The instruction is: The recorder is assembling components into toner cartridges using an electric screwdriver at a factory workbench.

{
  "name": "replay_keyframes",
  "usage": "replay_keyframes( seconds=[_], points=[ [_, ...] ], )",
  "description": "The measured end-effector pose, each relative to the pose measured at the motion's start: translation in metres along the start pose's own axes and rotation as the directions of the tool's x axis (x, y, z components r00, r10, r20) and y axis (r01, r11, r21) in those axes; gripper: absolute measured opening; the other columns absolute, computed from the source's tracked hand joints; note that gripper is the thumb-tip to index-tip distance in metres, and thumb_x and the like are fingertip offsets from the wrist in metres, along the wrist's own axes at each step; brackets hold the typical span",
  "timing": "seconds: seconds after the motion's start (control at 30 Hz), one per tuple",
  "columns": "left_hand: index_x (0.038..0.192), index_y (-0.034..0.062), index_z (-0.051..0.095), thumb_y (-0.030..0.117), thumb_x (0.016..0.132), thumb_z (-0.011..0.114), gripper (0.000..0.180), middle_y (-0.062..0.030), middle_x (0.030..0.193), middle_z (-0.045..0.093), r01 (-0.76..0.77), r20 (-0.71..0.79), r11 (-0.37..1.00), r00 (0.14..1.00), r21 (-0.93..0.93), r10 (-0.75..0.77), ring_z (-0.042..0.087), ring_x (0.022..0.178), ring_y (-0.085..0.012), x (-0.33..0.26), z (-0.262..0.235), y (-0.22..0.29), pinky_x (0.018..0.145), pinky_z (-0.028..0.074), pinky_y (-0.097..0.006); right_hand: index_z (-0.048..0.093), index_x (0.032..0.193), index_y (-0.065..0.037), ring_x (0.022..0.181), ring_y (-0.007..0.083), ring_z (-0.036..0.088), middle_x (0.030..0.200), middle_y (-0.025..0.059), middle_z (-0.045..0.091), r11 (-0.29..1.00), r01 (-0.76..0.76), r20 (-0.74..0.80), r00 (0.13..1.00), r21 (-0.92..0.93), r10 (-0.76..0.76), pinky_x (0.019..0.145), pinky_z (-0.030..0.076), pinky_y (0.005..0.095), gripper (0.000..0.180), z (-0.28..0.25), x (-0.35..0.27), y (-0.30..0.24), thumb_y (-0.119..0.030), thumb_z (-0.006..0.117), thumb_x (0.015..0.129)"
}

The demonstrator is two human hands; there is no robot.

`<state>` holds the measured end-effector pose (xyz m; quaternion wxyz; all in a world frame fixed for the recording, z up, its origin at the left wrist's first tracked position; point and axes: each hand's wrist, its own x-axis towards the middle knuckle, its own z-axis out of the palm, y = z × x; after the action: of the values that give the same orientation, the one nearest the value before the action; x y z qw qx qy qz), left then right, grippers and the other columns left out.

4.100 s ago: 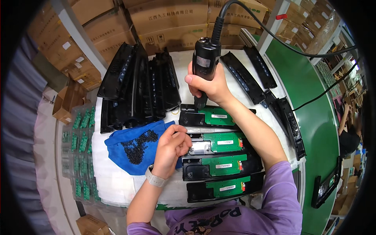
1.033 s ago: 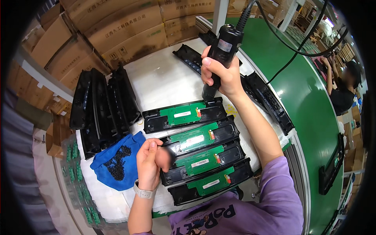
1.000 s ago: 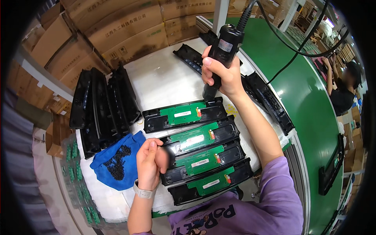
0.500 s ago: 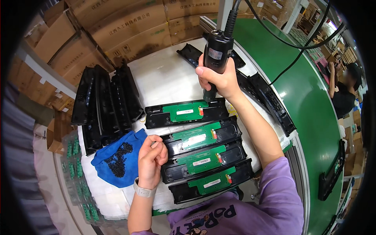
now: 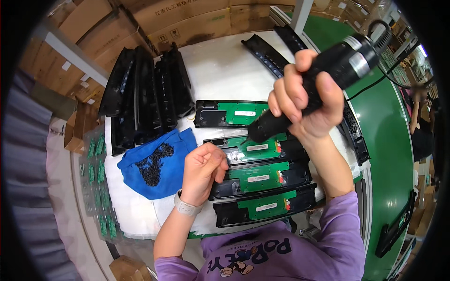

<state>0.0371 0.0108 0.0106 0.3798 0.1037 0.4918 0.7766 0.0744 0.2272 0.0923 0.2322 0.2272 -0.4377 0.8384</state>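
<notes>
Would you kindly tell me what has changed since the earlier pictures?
The right hand has swung the black driver from nearly upright at the right end of the far panel to a slant, its tip further left, over the second panel, nearer the person. Unchanged: the grip, the left hand by that panel's left end, and small black parts on the blue cloth.

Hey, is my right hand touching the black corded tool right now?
Touching. The head view plainly shows the right hand wrapped around the body of the black corded tool.

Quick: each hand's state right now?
Left hand: fingers curled; can't tell whether it holds anything.
Right hand: closed around the black screwdriver.
</notes>
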Motion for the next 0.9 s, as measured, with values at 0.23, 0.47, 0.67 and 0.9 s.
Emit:
replay_keyframes(
  seconds=[0.23, 0.47, 0.67, 0.9],
  points=[
    [0.076, 0.0036, 0.055, 0.021, 0.089, 0.058, 0.021, -0.0043, 0.062, 0.057, 0.041, -0.046, 0.999, 0.998, -0.017, -0.042, 0.043, 0.04, -0.0074, -0.006, 0.01, -0.001, 0.038, 0.032, -0.018, 0.039, 0.103, -0.008, 0.043, 0.0093, 0.041, 0.061, -0.0002, 0.044, 0.995, 0.053, 0.03, 0.998, 0.09, -0.056, 0.051, 0.042, 0.0287, 0.036, 0.018, -0.018, 0.016, -0.039, 0.047, 0.088],
    [0.076, 0.0029, 0.056, 0.017, 0.087, 0.059, 0.018, -0.0047, 0.062, 0.058, 0.057, -0.043, 0.998, 0.997, -0.004, -0.058, 0.045, 0.04, -0.0077, -0.008, 0.009, 0.0, 0.037, 0.032, -0.018, 0.039, 0.103, -0.007, 0.043, 0.0095, 0.041, 0.062, 0.0004, 0.044, 0.994, 0.071, 0.027, 0.997, 0.077, -0.073, 0.051, 0.042, 0.0289, 0.036, 0.022, -0.021, 0.016, -0.039, 0.047, 0.089],
    [0.075, 0.0025, 0.056, 0.017, 0.087, 0.059, 0.019, -0.005, 0.06, 0.057, 0.075, -0.043, 0.997, 0.996, 0.034, -0.073, 0.045, 0.038, -0.0081, -0.006, 0.011, 0.001, 0.035, 0.032, -0.018, 0.039, 0.103, -0.007, 0.042, 0.01, 0.042, 0.061, 0.0002, 0.045, 0.998, 0.049, 0.033, 0.998, 0.048, -0.05, 0.052, 0.042, 0.029, 0.037, 0.023, -0.023, 0.014, -0.039, 0.05, 0.087],
    [0.077, 0.0007, 0.057, 0.018, 0.089, 0.057, 0.02, -0.0058, 0.058, 0.057, 0.095, 0.005, 0.99, 0.995, 0.108, -0.096, 0.045, 0.037, -0.0087, -0.008, 0.011, 0.003, 0.035, 0.032, -0.019, 0.04, 0.103, -0.008, 0.041, 0.01, 0.042, 0.058, -0.0006, 0.044, 0.996, -0.044, 0.133, 0.991, 0.073, 0.034, 0.051, 0.042, 0.0286, 0.039, 0.024, -0.02, 0.013, -0.04, 0.052, 0.086]
  ],
)
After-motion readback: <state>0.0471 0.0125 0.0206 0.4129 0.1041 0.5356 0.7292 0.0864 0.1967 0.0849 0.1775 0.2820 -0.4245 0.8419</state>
